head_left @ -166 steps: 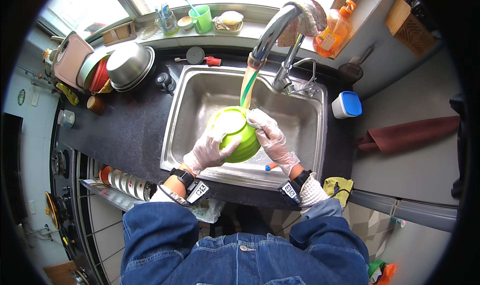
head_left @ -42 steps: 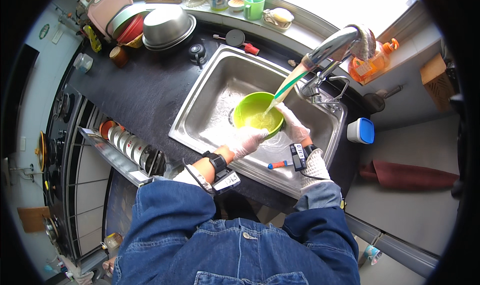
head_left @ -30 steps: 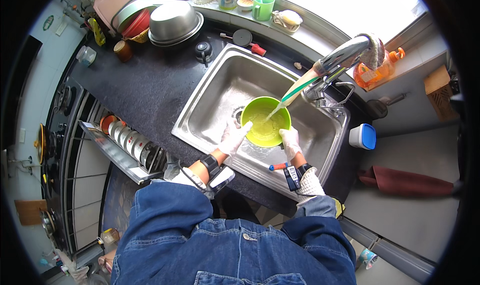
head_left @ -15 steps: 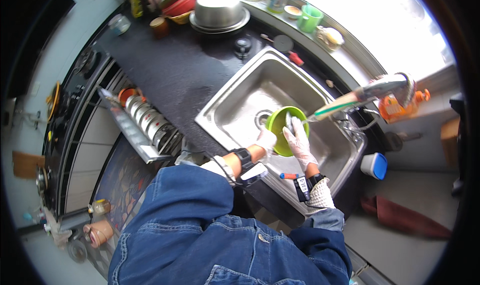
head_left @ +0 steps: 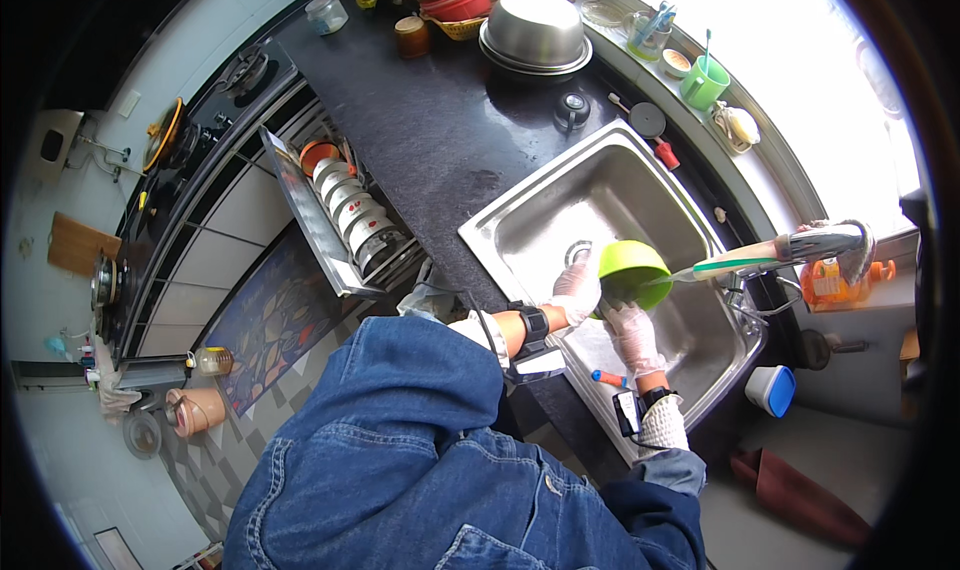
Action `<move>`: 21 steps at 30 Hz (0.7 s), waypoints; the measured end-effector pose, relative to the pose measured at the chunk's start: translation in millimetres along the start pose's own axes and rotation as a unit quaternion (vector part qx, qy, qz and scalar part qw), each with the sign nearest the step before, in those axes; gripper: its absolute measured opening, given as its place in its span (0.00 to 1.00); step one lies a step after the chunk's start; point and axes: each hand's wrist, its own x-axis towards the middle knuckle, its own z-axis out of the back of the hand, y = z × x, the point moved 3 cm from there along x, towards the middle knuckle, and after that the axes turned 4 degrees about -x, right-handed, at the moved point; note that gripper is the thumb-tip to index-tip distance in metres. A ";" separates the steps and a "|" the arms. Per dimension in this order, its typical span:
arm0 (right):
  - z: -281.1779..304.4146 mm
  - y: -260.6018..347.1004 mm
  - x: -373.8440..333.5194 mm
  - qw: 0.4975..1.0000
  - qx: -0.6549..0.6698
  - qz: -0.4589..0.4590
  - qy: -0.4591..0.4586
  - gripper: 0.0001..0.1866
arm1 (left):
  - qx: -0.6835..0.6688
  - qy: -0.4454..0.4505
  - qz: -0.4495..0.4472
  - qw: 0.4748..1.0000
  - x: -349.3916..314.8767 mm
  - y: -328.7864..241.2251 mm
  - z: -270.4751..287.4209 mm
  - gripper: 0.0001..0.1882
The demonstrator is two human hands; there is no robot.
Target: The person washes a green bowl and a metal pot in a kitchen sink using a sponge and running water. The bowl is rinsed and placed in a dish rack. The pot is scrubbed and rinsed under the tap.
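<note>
A bright green bowl (head_left: 636,258) is held tilted over the sink (head_left: 533,222), below the tip of the faucet (head_left: 735,260). My left hand (head_left: 577,288), in a clear plastic glove, grips the bowl's left side. Against its near lower edge are the fingers of my right hand (head_left: 636,340), gloved the same way; their tips are partly hidden by the bowl. A thin stream seems to run from the faucet's beige and green nozzle toward the bowl. Whether anything lies inside the bowl cannot be made out.
A steel basin (head_left: 537,32) stands upside down on the black counter (head_left: 400,100). Left of me, a pulled-out drawer rack (head_left: 318,232) holds several white bowls. An orange soap bottle (head_left: 832,282) and a blue-lidded tub (head_left: 771,391) are right of the sink.
The bowl has been tipped over to a different angle. My right hand has come out of its inside to the near edge, and the grey thing by its fingers no longer shows. The view has shifted.
</note>
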 end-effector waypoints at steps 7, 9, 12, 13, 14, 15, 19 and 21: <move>-6.3 -17.6 -23.4 0.988 -0.044 -0.119 -0.093 0.06 | 0.326 -0.105 -0.373 0.863 1.2 -16.3 35.8 0.25; 0.1 -15.9 -31.3 0.984 -0.043 -0.120 -0.126 0.07 | 0.341 -0.078 -0.405 0.845 1.9 -13.5 54.1 0.26; 8.9 -8.9 -37.0 0.985 -0.056 -0.116 -0.111 0.05 | 0.349 -0.086 -0.504 0.785 -2.9 -21.7 82.9 0.26; 12.2 -5.4 -37.0 0.986 -0.058 -0.107 -0.118 0.05 | 0.344 -0.086 -0.528 0.772 -5.9 -27.5 89.0 0.26; 13.8 -1.7 -36.8 0.985 -0.069 -0.115 -0.104 0.04 | 0.346 -0.094 -0.549 0.755 -9.9 -33.1 96.8 0.26; 15.9 2.3 -35.9 0.985 -0.072 -0.117 -0.105 0.04 | 0.350 -0.103 -0.568 0.738 -14.6 -38.2 105.5 0.26; 18.0 17.2 -31.6 0.985 -0.085 -0.113 -0.095 0.04 | 0.311 -0.110 -0.622 0.710 -31.2 -57.9 121.6 0.28; 18.2 20.4 -31.1 0.979 -0.052 -0.145 -0.134 0.06 | 0.259 -0.124 -0.639 0.713 -36.4 -62.9 124.6 0.30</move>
